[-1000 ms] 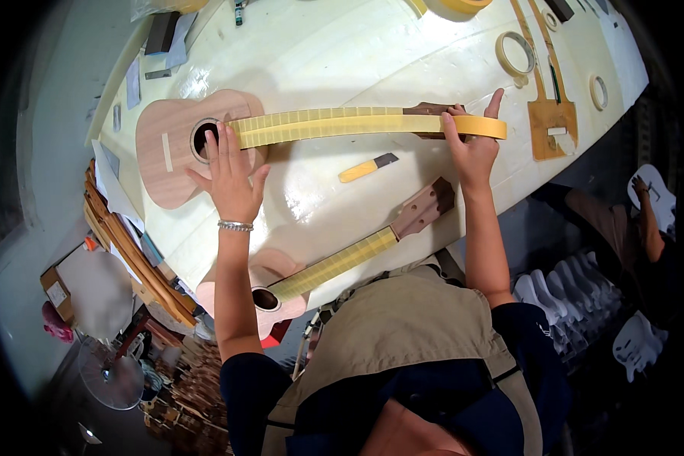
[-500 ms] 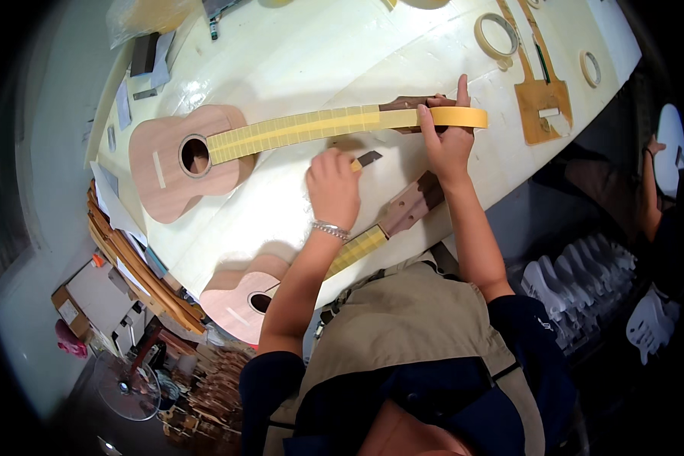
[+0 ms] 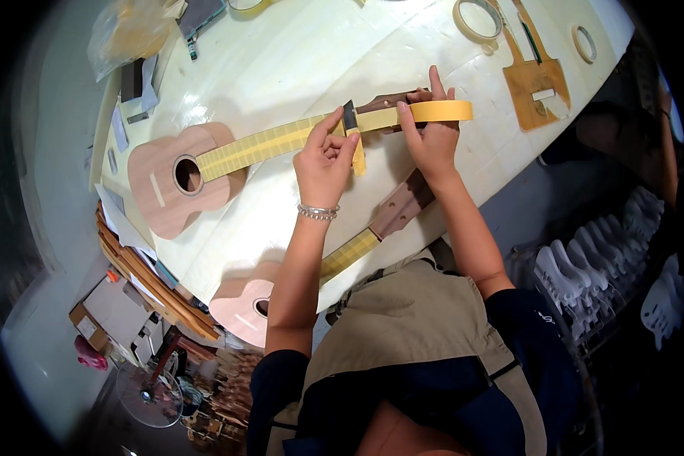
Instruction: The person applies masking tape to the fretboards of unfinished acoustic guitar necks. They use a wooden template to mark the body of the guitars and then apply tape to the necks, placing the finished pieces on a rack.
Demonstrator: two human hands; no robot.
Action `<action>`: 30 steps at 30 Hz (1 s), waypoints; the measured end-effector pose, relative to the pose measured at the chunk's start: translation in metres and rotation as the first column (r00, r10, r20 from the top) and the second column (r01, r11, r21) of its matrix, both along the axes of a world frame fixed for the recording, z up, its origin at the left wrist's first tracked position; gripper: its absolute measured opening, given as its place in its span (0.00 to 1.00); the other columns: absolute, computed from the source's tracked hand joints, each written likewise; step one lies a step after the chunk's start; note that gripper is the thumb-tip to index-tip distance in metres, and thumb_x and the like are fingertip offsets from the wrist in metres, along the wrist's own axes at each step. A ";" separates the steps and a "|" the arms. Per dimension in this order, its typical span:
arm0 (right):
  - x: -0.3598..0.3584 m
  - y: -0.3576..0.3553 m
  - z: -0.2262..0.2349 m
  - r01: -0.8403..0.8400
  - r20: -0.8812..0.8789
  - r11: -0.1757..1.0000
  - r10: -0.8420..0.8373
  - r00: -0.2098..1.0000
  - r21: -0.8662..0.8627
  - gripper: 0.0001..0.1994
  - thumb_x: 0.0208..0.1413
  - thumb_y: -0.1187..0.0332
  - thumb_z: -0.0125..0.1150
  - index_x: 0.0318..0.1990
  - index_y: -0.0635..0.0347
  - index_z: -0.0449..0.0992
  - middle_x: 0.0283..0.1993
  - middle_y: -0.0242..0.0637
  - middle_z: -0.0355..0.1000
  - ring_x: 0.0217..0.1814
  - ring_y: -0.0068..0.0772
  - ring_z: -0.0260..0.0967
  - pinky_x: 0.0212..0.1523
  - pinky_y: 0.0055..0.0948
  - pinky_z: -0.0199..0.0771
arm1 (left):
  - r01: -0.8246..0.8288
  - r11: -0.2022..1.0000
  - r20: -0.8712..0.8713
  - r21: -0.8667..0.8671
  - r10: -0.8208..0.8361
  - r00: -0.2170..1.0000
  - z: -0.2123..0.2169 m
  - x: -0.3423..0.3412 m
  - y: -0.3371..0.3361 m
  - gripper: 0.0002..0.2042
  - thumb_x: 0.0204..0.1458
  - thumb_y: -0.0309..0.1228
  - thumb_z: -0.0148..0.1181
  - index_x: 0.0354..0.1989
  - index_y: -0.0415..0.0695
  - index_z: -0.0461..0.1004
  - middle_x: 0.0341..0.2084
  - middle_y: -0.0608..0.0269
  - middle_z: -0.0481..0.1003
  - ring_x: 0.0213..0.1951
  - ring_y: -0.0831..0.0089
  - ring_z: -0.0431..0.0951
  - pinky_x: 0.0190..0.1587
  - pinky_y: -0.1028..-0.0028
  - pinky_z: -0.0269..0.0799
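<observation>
Where tape crosses the ukulele neck (image 3: 281, 140), left hand (image 3: 323, 159) pinching a knife (image 3: 353, 137), right hand (image 3: 432, 137) gripping the tape roll (image 3: 441, 111)

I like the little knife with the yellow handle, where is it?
In the head view the knife is pinched in the person's left hand, its blade at the taped neck of the ukulele, just left of the tape roll.

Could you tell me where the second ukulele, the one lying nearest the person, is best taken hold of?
Probably by its neck, from above. The nearer ukulele lies flat; the neck is narrow and bare of hands, while its body overhangs the table edge. Both hands work on the other instrument.
</observation>
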State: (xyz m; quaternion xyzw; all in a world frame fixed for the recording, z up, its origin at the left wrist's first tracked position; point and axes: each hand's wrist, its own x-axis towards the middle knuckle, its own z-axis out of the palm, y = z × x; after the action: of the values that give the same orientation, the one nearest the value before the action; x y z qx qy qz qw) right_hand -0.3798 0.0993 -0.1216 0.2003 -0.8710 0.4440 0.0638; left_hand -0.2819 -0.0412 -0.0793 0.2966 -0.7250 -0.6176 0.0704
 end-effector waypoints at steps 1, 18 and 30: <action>0.000 0.000 0.001 0.004 0.011 1.000 -0.004 1.000 0.000 0.33 0.52 0.63 0.59 0.63 0.64 0.55 0.31 0.30 0.70 0.39 0.30 0.69 0.64 0.50 0.47 | -0.003 1.000 0.004 0.012 0.003 1.000 0.000 -0.001 0.000 0.22 0.50 0.23 0.61 0.54 0.35 0.67 0.19 0.70 0.73 0.21 0.89 0.68 0.25 0.88 0.65; -0.077 -0.041 0.022 -0.363 -0.395 0.854 0.500 0.771 0.372 0.14 0.37 0.72 0.63 0.36 0.59 0.71 0.29 0.34 0.68 0.33 0.40 0.67 0.38 0.36 0.67 | 0.151 0.414 -0.071 -0.897 -0.473 0.878 0.002 0.043 -0.040 0.18 0.39 0.31 0.67 0.41 0.45 0.77 0.25 0.65 0.75 0.25 0.68 0.74 0.25 0.73 0.69; 0.204 0.010 0.009 0.060 0.700 0.800 0.555 -0.448 -0.596 0.20 0.58 0.59 0.55 0.54 0.60 0.67 0.50 0.34 0.69 0.51 0.24 0.66 0.53 0.25 0.64 | 0.752 0.647 0.481 -0.124 -0.624 0.616 0.067 -0.005 -0.142 0.22 0.34 0.33 0.72 0.40 0.41 0.75 0.30 0.62 0.79 0.33 0.72 0.77 0.40 0.73 0.70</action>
State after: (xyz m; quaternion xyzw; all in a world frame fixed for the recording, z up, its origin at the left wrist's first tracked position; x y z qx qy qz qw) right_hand -0.1760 0.1093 -0.1129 -0.0544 -0.3439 0.5612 -0.7509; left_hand -0.2872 -0.1832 -0.0120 0.0942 -0.8691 -0.3988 -0.2771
